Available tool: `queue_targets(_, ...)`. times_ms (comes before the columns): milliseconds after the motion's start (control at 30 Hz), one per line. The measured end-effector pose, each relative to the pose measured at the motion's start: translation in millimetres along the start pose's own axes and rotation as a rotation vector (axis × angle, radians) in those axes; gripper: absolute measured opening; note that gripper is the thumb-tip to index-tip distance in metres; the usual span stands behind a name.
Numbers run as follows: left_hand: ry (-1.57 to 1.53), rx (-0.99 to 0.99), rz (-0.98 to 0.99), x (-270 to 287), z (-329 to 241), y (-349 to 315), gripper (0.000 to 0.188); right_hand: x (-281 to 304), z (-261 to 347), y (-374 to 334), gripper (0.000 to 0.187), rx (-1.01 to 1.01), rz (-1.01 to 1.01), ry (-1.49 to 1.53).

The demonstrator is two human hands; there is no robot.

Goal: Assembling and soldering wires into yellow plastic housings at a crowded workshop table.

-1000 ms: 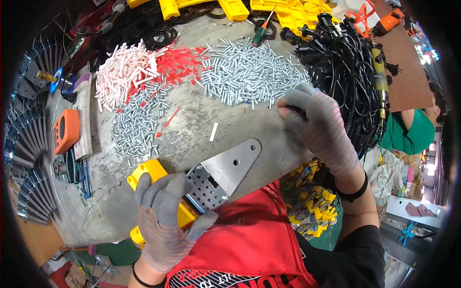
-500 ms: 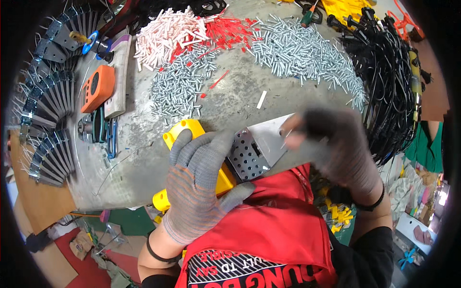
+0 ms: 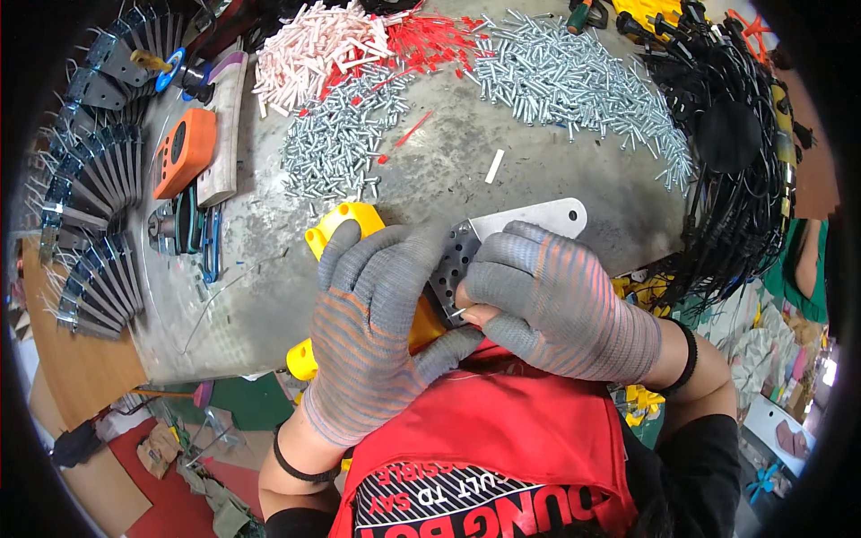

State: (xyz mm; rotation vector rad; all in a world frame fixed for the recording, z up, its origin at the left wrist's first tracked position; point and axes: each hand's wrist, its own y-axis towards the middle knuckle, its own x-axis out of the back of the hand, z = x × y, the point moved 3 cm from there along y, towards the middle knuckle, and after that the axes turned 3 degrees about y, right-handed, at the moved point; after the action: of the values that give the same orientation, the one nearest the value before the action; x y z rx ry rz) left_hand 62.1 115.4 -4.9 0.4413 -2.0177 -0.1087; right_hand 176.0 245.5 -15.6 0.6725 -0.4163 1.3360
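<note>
A yellow plastic housing (image 3: 347, 220) lies at the table's near edge, with my gloved left hand (image 3: 363, 327) wrapped over it. Out of its right side comes a perforated metal plate (image 3: 463, 244), joined to a flat metal strip (image 3: 538, 215) with a rounded, holed end. My gloved right hand (image 3: 560, 300) is at the plate's near right corner, thumb and fingertips pinched together. A thin pale tip shows by those fingertips; it is too small to name. My left thumb lies along the near side of the housing.
Beyond the hands lie piles of silver screws (image 3: 574, 90), pale pink sleeves (image 3: 314, 49) and red pieces (image 3: 435, 45). Black cables (image 3: 726, 206) heap at the right. An orange device (image 3: 186, 152), pliers (image 3: 186, 220) and rows of metal parts (image 3: 99, 179) stand left.
My right hand has come left and nearer, from a blurred place over the metal strip to the perforated plate's corner. The strip's rounded end now shows. My left hand keeps its hold.
</note>
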Motion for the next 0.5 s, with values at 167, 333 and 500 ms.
queue_targets(167, -0.008, 0.046, 0.044, -1, -2, 1, 0.084, -7, 5, -8, 0.019, 0.080, -0.005, -0.227)
queue_targets(333, 0.009, 0.035, 0.030, 0, -3, 2, 0.081, -1, 21, -11, 0.019, 0.004, 0.011, -0.200)
queue_targets(500, -0.014, -0.007, -0.052, -4, -5, 0, 0.071, -3, 22, -12, 0.025, 0.046, -0.043, -0.207)
